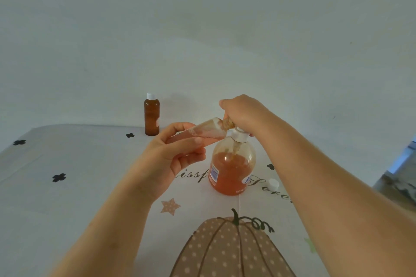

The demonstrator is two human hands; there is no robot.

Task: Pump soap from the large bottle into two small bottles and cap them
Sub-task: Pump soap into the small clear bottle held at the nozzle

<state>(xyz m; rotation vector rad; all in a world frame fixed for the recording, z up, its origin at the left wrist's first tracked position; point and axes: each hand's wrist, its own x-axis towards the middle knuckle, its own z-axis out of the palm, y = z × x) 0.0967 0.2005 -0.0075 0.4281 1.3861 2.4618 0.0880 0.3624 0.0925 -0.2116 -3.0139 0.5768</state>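
Head view: both forearms reach in over a tablecloth printed with a pumpkin, stars and script.
Large bottle: the clear pump soap bottle stands upright near the table's middle, orange soap filling roughly its lower half.
Right hand: the right hand is closed down over the white pump head, fingers curled round it, apparently pressing.
Left hand: the left hand grips the uncapped small bottle, fingers and thumb wrapped round its body. It is tilted almost flat, with its mouth up against the nozzle.
Fill level: soap smears the inside of the tilted bottle; how much has gone in cannot be told.
Done: the capped amber bottle stands at the back, well apart from the hands, white cap on, so it looks finished.
Loose cap: a white cap lies on the cloth just right of the large bottle.
Left to do: finish pumping into the second bottle, then fit that cap. The task looks past halfway.
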